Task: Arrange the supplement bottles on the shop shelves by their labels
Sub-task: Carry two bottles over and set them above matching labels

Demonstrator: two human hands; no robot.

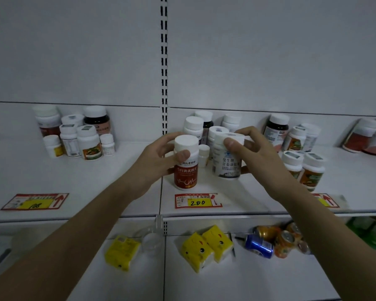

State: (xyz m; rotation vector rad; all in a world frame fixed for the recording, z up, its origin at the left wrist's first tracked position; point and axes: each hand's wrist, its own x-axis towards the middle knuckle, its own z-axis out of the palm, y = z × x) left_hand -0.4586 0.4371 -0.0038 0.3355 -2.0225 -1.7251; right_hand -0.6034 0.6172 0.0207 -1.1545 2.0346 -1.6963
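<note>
**Two bottles in hand at the middle of the shelf**

The white upper shelf (74, 183) runs the full width, with a slotted upright at its back splitting it into bays. Below it the lower shelf (204, 283) carries yellow tissue packs (206, 246) toward its front middle and a heap of drink cans (274, 242) further right.

On the upper shelf, one cluster of supplement bottles (78, 133) stands against the back edge of the left bay, another group (300, 148) sits on the right, and a few more stand behind the hands.

The left hand (159, 159) grips a red-labelled bottle (186, 164) near its white cap, thumb across the front; the bottle stands upright just above the front edge, over the price tag (198, 200) marked 200. Whether its base touches the shelf I can't quite tell.

The right hand (254, 151) holds a white-labelled bottle (227, 158) just beside the red one, thumb pressed on the cap, fingers wrapped behind.

A second price tag (34, 201), marked 108, lies at the left bay's front edge.
</note>
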